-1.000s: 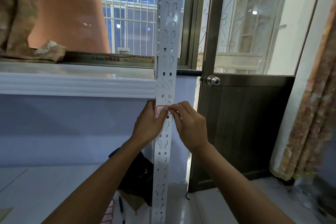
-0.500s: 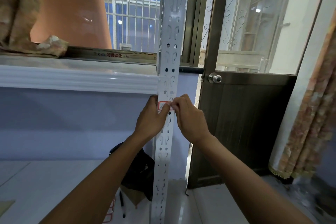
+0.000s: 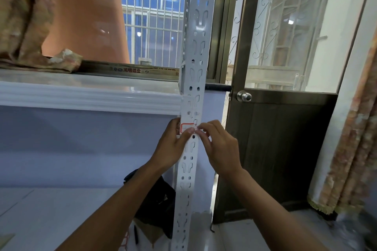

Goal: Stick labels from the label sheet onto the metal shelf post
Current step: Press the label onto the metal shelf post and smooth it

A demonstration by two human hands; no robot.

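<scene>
Beneath the grip, a label sheet (image 3: 124,241) lies on the floor beside a black bag (image 3: 157,199). The left hand (image 3: 173,146) clasps the metal shelf post (image 3: 195,57), thumb pressing a red-bordered label (image 3: 186,128) flat, while the right hand (image 3: 218,149) pinches the label's free end just right of that thumb. Smoothing outward from the thumb, square across the slots, should seat it cleanly. Beyond, a door knob (image 3: 243,96) gleams.

The room is lit softly by bluish daylight admitted through the barred window (image 3: 152,26) and glass door (image 3: 285,47), while the curtain (image 3: 355,149) at the right edge is smeared and bowed.
</scene>
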